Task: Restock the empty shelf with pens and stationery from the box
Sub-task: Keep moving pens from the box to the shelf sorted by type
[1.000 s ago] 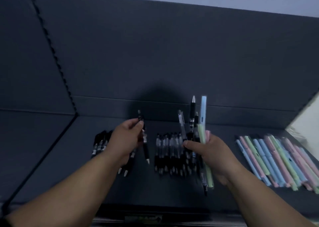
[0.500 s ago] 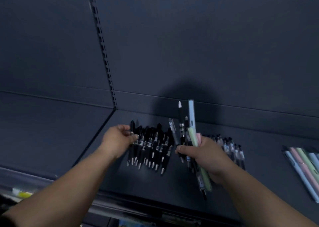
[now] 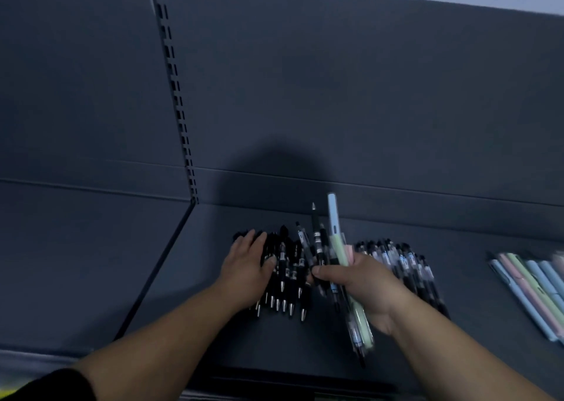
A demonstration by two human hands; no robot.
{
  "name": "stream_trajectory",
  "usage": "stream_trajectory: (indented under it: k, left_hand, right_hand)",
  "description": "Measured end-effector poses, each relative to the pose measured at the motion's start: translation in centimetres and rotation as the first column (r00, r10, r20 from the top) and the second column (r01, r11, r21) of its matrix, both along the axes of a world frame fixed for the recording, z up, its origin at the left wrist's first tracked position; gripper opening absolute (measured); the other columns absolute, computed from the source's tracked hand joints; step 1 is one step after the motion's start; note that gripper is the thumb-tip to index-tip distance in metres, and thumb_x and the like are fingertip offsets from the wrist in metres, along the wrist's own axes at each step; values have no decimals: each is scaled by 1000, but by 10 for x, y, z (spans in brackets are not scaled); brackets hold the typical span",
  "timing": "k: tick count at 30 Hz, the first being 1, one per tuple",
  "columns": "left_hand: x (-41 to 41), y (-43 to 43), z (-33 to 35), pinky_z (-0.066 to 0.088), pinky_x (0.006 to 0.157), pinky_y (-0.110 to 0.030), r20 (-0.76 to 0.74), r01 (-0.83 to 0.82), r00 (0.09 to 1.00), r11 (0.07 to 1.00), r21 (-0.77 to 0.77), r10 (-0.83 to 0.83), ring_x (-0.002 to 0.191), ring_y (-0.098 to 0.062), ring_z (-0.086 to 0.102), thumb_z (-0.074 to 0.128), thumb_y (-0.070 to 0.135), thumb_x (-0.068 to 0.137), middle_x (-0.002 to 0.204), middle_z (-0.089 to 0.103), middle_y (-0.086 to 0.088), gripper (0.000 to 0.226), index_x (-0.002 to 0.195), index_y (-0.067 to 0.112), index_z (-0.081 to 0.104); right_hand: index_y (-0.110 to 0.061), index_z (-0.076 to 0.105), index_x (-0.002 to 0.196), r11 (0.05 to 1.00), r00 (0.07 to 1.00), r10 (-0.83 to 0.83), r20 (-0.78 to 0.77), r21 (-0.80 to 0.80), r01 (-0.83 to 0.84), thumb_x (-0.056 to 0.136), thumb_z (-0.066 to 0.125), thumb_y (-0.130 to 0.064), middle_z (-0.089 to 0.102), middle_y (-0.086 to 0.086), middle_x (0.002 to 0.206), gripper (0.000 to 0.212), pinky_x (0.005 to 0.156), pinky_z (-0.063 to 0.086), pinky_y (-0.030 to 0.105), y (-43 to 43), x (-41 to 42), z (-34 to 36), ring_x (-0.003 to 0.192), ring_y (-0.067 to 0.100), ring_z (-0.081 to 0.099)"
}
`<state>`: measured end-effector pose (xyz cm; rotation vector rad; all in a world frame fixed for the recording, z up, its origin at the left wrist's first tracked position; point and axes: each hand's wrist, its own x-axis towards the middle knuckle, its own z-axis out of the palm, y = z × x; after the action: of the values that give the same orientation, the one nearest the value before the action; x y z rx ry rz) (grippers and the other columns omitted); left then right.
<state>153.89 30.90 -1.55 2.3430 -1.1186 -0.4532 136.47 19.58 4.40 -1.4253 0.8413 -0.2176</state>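
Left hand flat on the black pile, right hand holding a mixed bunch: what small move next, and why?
Probably the left hand lifts off the black pens and pulls a black pen from the bunch in the right hand: that bunch mixes black and pastel pens, while the shelf holds them sorted by kind.

Dark shelf [image 3: 198,278] under black pens [image 3: 287,266], clear-barrelled pens [image 3: 406,260], pastel pens [image 3: 534,281].

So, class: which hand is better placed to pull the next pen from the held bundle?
Probably left. The left hand is free, resting flat on the black pens, beside the bundle the right hand grips.
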Motion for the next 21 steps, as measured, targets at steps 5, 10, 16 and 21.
stream_trajectory:
  k: [5,10,16,21]
  left_hand:
    - [6,2,5,5,119,-33,-76,59,995,998,-23,-61,147,-16,0,35,46,100,161,4,5,59,152,29,13]
    - [0,5,26,34,105,-25,-21,-96,995,933,-346,95,128,-11,41,48,38,96,134,47,6,34,126,26,58]
    - [-19,-8,65,42,87,-18,-320,-179,947,886,-428,37,103,0,49,57,61,80,119,45,13,44,117,37,59]
    - [-13,-11,83,50,89,-30,-404,-171,914,878,-448,-28,97,-12,64,69,42,82,103,67,5,26,101,25,71]
  right_hand:
    - [-2,70,95,999,1000,-21,21,44,21,78,76,-11,76,9,87,21,82,45,27,3,1,2,81,11,72]
    - [-3,69,98,997,999,-35,39,72,32,77,77,-11,76,8,89,24,75,43,20,4,2,6,83,7,71]
    - [-6,71,90,998,998,21,52,63,-25,74,79,-6,75,13,89,18,71,54,24,8,1,11,80,20,71]
    - [-10,74,85,990,991,132,19,51,-133,74,78,-4,75,11,89,13,70,52,22,9,-4,15,80,18,72]
